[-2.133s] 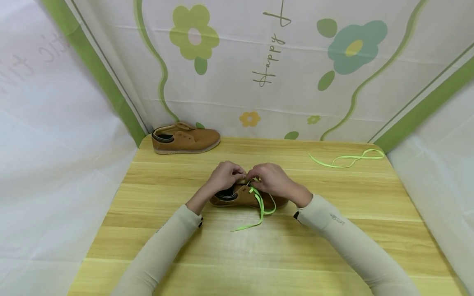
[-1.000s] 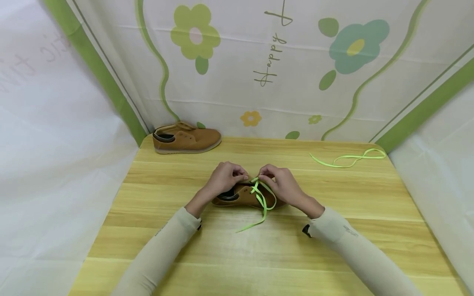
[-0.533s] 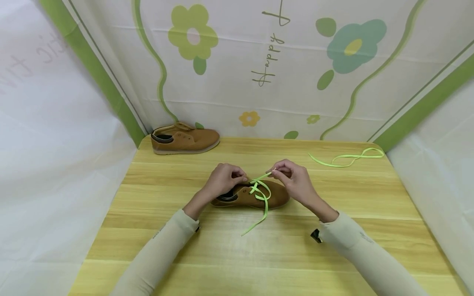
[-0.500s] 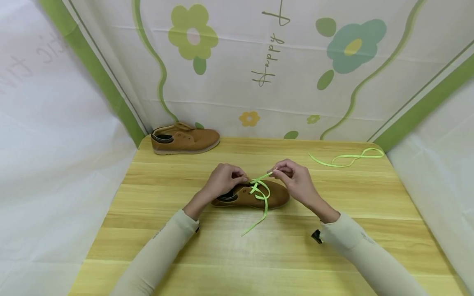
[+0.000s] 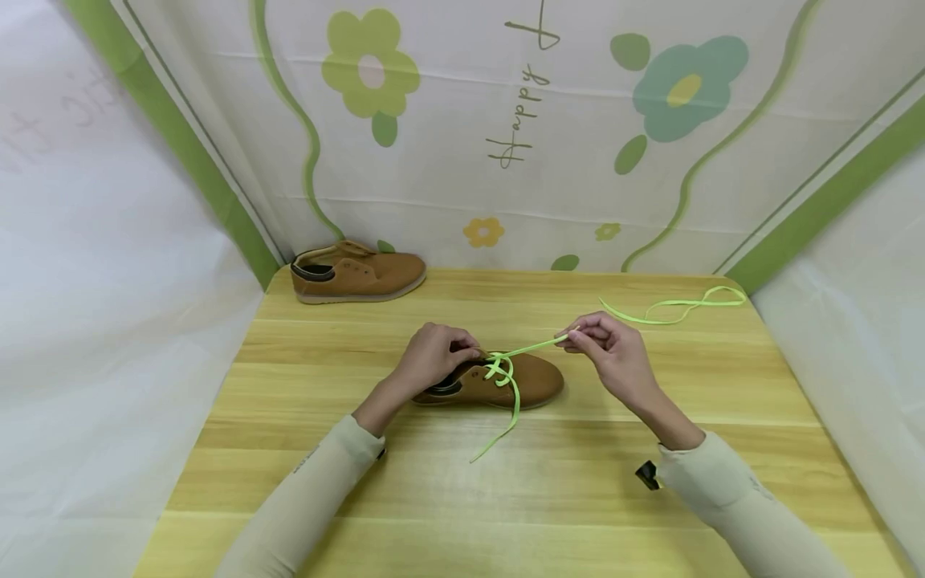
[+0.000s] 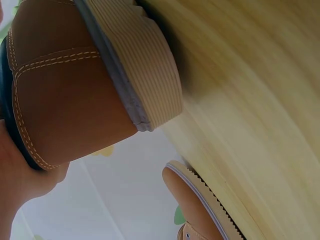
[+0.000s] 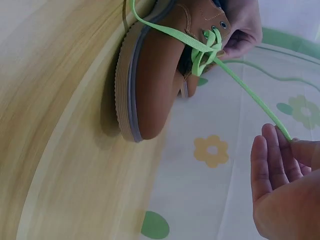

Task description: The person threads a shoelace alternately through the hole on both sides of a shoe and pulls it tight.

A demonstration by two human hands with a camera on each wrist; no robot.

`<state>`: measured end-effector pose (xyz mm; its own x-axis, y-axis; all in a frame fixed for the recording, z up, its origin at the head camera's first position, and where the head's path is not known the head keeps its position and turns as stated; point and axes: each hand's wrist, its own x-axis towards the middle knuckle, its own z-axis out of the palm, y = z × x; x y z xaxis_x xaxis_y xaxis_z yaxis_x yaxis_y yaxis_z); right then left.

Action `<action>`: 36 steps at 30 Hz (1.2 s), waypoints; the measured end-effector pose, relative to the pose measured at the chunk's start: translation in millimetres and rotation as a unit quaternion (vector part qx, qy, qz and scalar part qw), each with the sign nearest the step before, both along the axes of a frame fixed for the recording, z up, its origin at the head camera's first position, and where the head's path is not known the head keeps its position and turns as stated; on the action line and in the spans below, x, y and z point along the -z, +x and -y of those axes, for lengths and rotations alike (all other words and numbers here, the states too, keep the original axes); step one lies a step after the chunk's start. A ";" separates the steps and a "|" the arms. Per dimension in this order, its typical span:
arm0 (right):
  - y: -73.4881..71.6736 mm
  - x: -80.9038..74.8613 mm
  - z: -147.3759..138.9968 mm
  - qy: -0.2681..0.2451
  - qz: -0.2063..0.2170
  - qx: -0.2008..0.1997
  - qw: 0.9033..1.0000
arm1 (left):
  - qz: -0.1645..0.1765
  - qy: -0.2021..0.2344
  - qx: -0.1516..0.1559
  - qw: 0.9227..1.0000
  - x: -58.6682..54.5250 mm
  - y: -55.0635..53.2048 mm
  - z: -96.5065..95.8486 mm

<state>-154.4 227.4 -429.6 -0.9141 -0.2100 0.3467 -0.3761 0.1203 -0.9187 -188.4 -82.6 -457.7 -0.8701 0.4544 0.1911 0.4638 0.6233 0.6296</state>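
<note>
A brown leather shoe (image 5: 538, 377) sits on the table, toe to the right, with a neon green shoelace (image 5: 515, 413) threaded through its front eyelets. My right hand (image 5: 614, 357) pinches one end of the lace between thumb and fingers, and that length runs taut from the eyelets. The lace's other end hangs over the near side onto the table. My left hand (image 5: 432, 355) grips the far eyelet flap of the shoe; the right wrist view shows its curled fingers (image 7: 242, 42) there. In the left wrist view the shoe's heel (image 6: 65, 100) fills the upper left.
A second brown shoe (image 5: 383, 277), without a lace, stands at the table's back left corner. Another green shoelace (image 5: 668, 311) lies looped at the back right. Printed fabric walls (image 5: 433, 177) enclose the wooden table (image 5: 462, 498) at the back and sides.
My right hand has moved from the eyelets outward to the right, drawing the lace through; its loop over the shoe has shrunk. My left hand has stayed at the flap.
</note>
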 end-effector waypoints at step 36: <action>9.3 -18.8 -44.8 -0.111 0.003 0.112 0.987 | -0.056 -0.011 0.019 0.998 2.5 4.6 1.8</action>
<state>-145.1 272.2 -410.8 -0.9312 0.0794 0.3557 -0.3572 -0.0054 -0.9340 -183.8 -84.5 -460.1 -0.8263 0.4913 0.2755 0.5534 0.6168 0.5598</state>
